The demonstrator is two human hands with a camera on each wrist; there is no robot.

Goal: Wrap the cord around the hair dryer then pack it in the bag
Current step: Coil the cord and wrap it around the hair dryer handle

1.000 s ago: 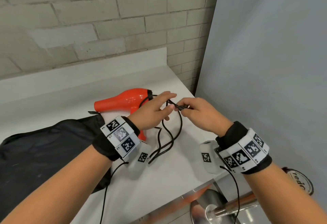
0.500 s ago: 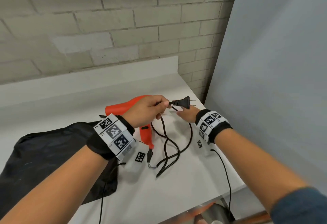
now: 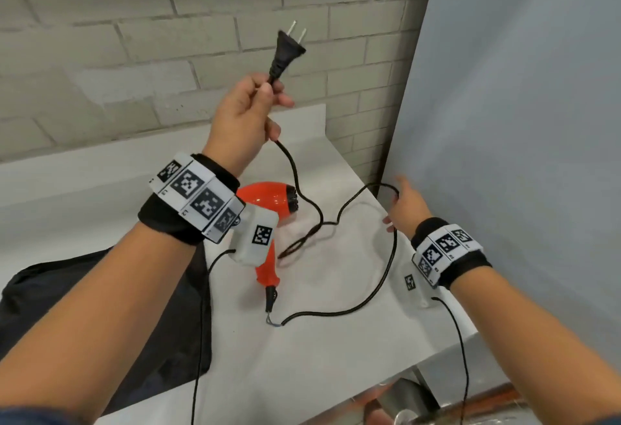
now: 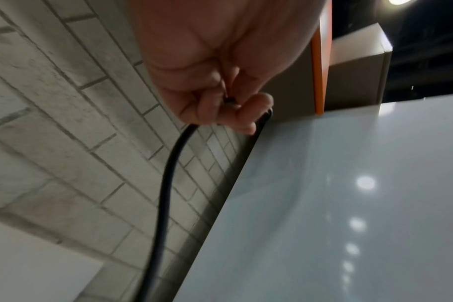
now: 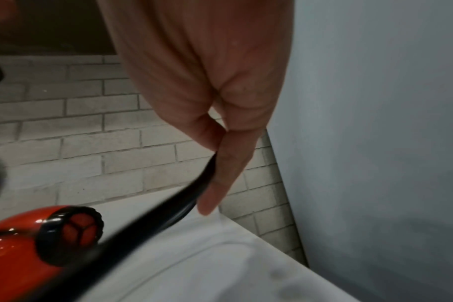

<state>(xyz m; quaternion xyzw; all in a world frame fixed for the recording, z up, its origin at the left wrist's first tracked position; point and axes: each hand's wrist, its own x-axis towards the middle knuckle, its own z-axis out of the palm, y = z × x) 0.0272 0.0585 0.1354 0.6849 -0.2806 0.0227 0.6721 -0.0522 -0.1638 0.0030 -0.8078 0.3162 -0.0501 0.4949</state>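
A red hair dryer (image 3: 268,197) lies on the white counter (image 3: 319,350), handle toward me. Its black cord (image 3: 376,293) runs from the handle in a wide loop over the counter. My left hand (image 3: 268,95) is raised above the dryer and grips the cord just below the plug (image 3: 287,50), prongs pointing up. The left wrist view shows the cord (image 4: 168,183) hanging from that fist. My right hand (image 3: 398,194) is low near the grey panel and pinches the loop's far bend between thumb and finger (image 5: 228,169). The black bag (image 3: 67,307) lies flat at left.
A grey panel (image 3: 504,122) stands along the counter's right side, close to my right hand. A brick wall (image 3: 134,55) backs the counter. Metal sink fittings (image 3: 403,404) show below the counter's front edge. Thin sensor wires hang from both wrists.
My left hand has lifted the plug end high above the dryer. My right hand has slid right along the cord toward the panel, and the bundled cord now lies spread in a wide loop.
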